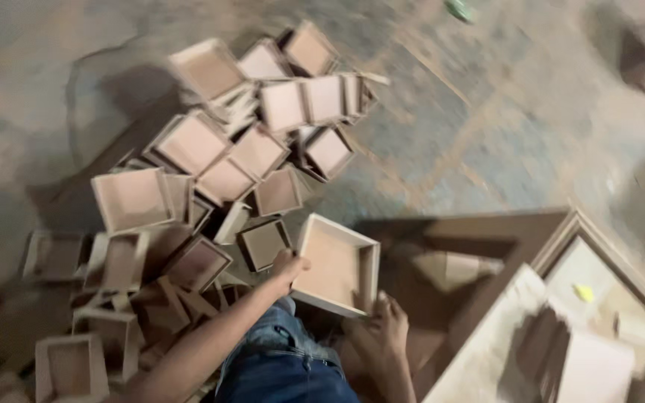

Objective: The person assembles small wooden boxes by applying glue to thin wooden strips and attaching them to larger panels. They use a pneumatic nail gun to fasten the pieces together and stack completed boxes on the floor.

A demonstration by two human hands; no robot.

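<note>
Pale wooden tray (335,265), low of centre, is gripped at nine o'clock by the left hand (287,266) and at five o'clock by the right hand (387,322), seemingly mid-lift beside the tray pile (210,172); steady carrying comes next.

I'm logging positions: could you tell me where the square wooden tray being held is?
The square wooden tray sits low centre, between the left hand and right hand, right of the tray pile.

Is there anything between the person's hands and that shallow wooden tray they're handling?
Nothing visible. The left hand grips the wooden tray at its left edge and the right hand touches its lower right corner. The pile of similar trays lies beyond it on the floor, not between.
</note>
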